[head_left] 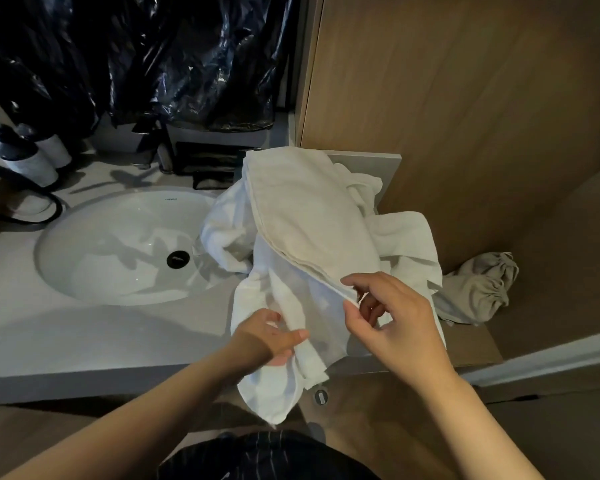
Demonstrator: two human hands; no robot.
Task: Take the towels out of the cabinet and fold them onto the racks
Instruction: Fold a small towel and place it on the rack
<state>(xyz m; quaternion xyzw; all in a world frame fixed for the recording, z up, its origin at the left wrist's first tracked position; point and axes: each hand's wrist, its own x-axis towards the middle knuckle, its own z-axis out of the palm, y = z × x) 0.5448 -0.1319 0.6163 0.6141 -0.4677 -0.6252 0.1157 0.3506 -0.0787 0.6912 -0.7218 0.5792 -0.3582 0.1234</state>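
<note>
White towel (286,294) | left grip (274,337) holds fold | right grip (395,322) pinches edge

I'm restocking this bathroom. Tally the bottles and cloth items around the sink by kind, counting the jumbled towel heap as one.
Towel heap: 1
Pump bottles: 2
Beige cloth bundle: 1
Total: 4
</note>
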